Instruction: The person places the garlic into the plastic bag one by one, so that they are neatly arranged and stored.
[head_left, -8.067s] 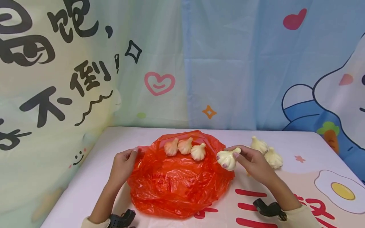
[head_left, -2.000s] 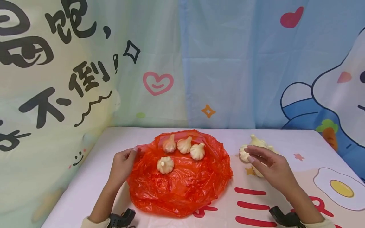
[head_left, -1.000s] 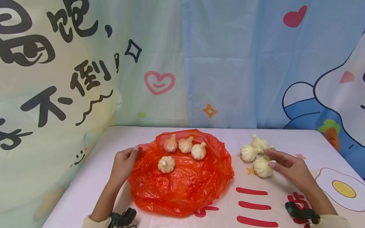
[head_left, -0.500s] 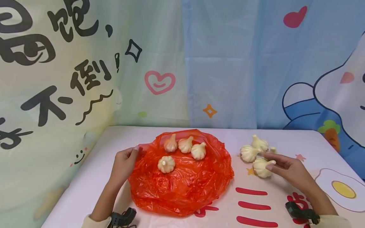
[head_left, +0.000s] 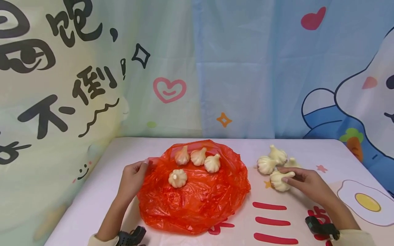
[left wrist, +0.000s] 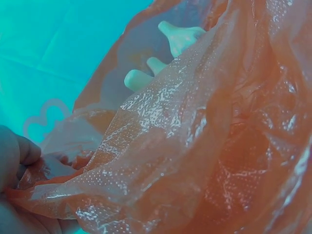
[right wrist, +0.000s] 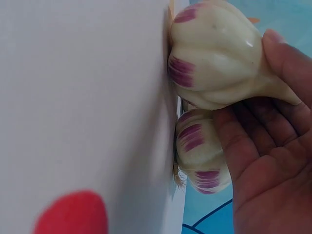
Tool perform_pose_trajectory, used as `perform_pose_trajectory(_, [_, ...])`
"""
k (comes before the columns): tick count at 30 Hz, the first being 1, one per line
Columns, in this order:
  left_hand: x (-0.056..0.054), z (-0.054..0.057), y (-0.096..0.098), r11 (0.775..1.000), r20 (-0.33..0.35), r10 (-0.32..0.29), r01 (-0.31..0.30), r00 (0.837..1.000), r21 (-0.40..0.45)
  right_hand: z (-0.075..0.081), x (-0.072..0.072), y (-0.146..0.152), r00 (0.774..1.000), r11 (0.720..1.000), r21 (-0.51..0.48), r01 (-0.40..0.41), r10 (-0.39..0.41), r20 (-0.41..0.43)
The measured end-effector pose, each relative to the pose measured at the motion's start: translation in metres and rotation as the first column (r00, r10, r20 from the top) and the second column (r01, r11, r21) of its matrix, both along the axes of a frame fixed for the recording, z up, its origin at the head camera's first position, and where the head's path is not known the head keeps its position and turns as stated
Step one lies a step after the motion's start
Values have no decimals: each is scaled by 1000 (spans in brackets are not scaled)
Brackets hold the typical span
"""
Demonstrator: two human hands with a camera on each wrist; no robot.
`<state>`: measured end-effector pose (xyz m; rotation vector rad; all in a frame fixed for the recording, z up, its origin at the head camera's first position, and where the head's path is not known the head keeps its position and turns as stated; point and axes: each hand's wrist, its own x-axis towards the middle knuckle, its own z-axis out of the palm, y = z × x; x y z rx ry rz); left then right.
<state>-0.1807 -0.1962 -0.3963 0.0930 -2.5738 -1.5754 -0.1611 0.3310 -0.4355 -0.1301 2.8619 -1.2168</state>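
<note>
Pinching a bulb of garlic (head_left: 278, 181) on the right side of the red bag (head_left: 200, 206), the right hand (head_left: 311, 184) has its thumb (right wrist: 287, 61) against the bulb by the neck and its fingers (right wrist: 236, 141) curled underneath. The wrist view shows the stem running back toward the palm and the round, purple-streaked end turned out beyond the fingertips. So the long axis lies roughly crosswise: round end toward the bag, stem away from it. The bulb appears to rest on the table (head_left: 95, 191), a little apart from the bag's right edge.

As I judge it, the relation that counts is this one: the bag lies to the left of the pinched bulb, on the side away from the palm, and the right hand is by far the nearer.

The left hand (head_left: 133, 177) is at the bag's left edge, thin plastic nipped between thumb and fingers. Four more bulbs lie in the bag: a row of three (head_left: 198, 156) toward its far side and a single bulb (head_left: 177, 178) left of its middle, stem toward the camera. Three others (head_left: 278, 154) sit beyond the bag's right edge, one partly hidden by the right fingers.
</note>
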Motion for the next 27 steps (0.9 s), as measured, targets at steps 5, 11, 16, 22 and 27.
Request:
perform_pose_trajectory(5, [0,1,0,1000,-10,-7,7,1000,-3,-2,0,0,1000,1000,12,8,-8,-10])
perform_pose_trajectory(11, [2,1,0,1000,7,-7,7,1000,6,-3,-2,0,1000,1000,1,1,-1,-2])
perform_pose_trajectory(16, [2,0,0,1000,9,-4,4,1000,9,-3,-2,0,1000,1000,10,-1,1,14])
perform_pose_trajectory(22, [1,0,0,1000,-4,4,-4,1000,-5,-2,-2,0,1000,1000,21,8,-8,14])
perform_pose_trajectory(27, [1,1,0,1000,18,-2,2,1000,7,-1,-1,0,1000,1000,25,14,-14,19])
